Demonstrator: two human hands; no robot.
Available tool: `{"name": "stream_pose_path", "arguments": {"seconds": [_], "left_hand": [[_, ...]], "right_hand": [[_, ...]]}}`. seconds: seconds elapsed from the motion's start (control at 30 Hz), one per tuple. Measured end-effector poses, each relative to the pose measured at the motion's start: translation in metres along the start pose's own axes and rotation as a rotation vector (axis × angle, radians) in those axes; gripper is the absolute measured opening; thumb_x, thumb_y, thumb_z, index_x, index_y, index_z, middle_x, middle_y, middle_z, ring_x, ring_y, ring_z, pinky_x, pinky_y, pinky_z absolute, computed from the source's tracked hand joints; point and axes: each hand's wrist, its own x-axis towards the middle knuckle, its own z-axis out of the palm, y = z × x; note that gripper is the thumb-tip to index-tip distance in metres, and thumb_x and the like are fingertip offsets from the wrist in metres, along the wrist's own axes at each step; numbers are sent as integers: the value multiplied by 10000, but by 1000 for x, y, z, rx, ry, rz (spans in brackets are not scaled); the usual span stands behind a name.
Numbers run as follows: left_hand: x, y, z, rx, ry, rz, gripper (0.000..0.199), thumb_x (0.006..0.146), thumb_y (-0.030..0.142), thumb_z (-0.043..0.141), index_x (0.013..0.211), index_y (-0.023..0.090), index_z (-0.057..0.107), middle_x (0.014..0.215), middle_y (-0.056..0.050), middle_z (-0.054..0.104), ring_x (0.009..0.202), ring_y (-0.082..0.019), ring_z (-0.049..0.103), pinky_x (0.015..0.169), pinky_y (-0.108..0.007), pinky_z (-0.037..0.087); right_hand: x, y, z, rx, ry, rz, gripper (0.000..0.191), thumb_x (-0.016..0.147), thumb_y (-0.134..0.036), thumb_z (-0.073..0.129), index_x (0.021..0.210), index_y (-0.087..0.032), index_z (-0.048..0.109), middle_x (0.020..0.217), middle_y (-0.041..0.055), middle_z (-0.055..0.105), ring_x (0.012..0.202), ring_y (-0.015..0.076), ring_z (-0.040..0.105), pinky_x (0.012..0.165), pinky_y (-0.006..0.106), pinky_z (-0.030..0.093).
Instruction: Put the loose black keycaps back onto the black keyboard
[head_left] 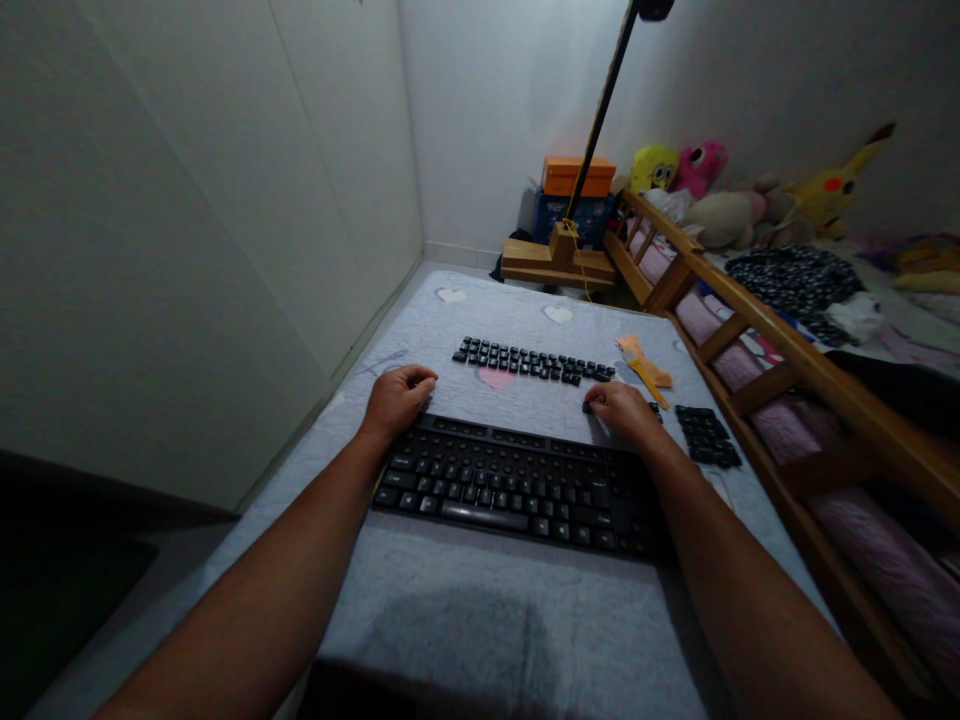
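Note:
A black keyboard lies on the cloth-covered surface, its lower rows capped and its upper rows showing bare key posts. My left hand rests at its upper left corner, fingers curled closed; no object shows at the fingertips. Beyond the keyboard's upper right edge, my right hand pinches at a small black keycap, partly hidden by the fingers. Loose keycaps stand in rows beyond the keyboard. Another block of keycaps sits to the right of my right hand.
A yellow-handled brush lies by an orange cloth at the right. A wooden bed rail runs along the right side, with plush toys behind it. A wooden stand with a black pole is at the far end; a pale panel rises on the left.

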Motion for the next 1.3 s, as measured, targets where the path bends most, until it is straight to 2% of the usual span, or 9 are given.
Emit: {"name": "stream_pose_path", "arguments": {"seconds": [0.1, 0.3, 0.6, 0.93, 1.07, 1.17, 1.3], "left_hand": [[0, 1, 0, 4, 3, -2, 263, 712, 364, 603, 818, 169, 743, 824, -49, 752, 776, -200, 681, 764, -303, 527], [-1, 3, 0, -1, -2, -8, 259, 707, 362, 606, 814, 169, 742, 816, -48, 749, 770, -200, 679, 762, -305, 528], [2, -6, 0, 24, -7, 16, 279, 731, 378, 592, 834, 168, 744, 821, -46, 746, 769, -192, 675, 748, -294, 518], [2, -5, 1, 19, -8, 13, 282, 733, 377, 590, 834, 162, 742, 815, -49, 744, 756, -193, 676, 747, -301, 524], [2, -6, 1, 16, -13, 13, 288, 725, 378, 594, 842, 161, 742, 826, -46, 748, 767, -193, 677, 762, -301, 521], [2, -6, 1, 18, -11, 14, 290, 724, 382, 594, 843, 162, 742, 831, -46, 749, 776, -194, 677, 766, -299, 520], [1, -5, 1, 22, -17, 11, 287, 730, 376, 587, 838, 160, 742, 819, -46, 745, 768, -192, 675, 753, -295, 517]], "right_hand": [[-2, -2, 0, -33, -3, -18, 215, 760, -105, 579, 816, -212, 757, 874, 44, 755, 846, 180, 663, 757, 235, 447], [-10, -4, 3, -68, 4, -7, 362, 736, -142, 656, 1092, -205, 684, 922, 47, 738, 819, 178, 648, 739, 249, 441], [-10, -6, 6, -113, 33, -2, 165, 788, -176, 626, 941, -214, 671, 902, 43, 704, 812, 187, 616, 690, 264, 396], [-7, -8, 7, -140, 29, -41, 176, 794, -160, 606, 948, -197, 683, 986, 74, 688, 885, 192, 607, 762, 273, 412], [-7, -12, 2, -109, 14, -37, 170, 769, -137, 615, 919, -174, 686, 939, 85, 697, 853, 199, 614, 752, 281, 420], [-16, -16, -9, -51, 4, -48, 149, 769, -154, 628, 907, -168, 682, 904, 74, 705, 821, 190, 622, 733, 273, 428], [-49, -24, -28, 57, -40, -90, 106, 793, -207, 628, 889, -189, 671, 859, 33, 710, 765, 161, 635, 702, 253, 448]]}}
